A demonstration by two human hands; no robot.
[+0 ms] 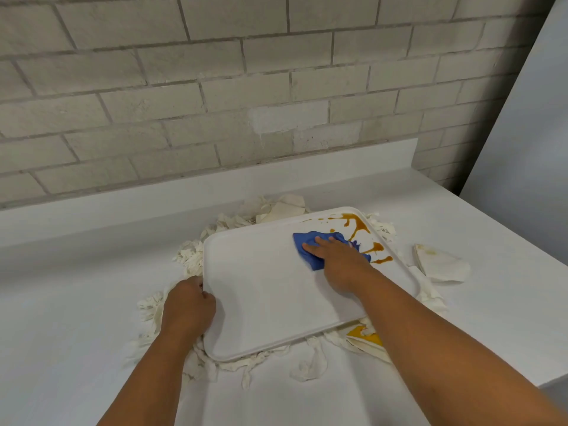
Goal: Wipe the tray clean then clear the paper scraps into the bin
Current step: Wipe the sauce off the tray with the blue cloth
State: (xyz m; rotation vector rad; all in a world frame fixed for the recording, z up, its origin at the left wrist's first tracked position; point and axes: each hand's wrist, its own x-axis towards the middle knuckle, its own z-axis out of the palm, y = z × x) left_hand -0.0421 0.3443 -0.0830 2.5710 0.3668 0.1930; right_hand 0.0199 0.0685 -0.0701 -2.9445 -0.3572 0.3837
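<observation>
A white rectangular tray (pixel 264 290) lies on a white counter. Brown-orange sauce streaks (pixel 359 224) mark its far right corner and right side. My right hand (pixel 338 262) presses flat on a blue cloth (pixel 310 244) on the tray, just left of the stains. My left hand (pixel 189 305) grips the tray's left rim. Torn white paper scraps (pixel 190 256) ring the tray on all sides. Some scraps are partly hidden under the tray and my arms. No bin is in view.
A folded stained paper napkin (pixel 439 265) lies right of the tray. A scrap with orange sauce (pixel 365 335) sits at the tray's near right corner. A brick wall (pixel 215 87) backs the counter. The counter edge drops off at the right (pixel 553 376).
</observation>
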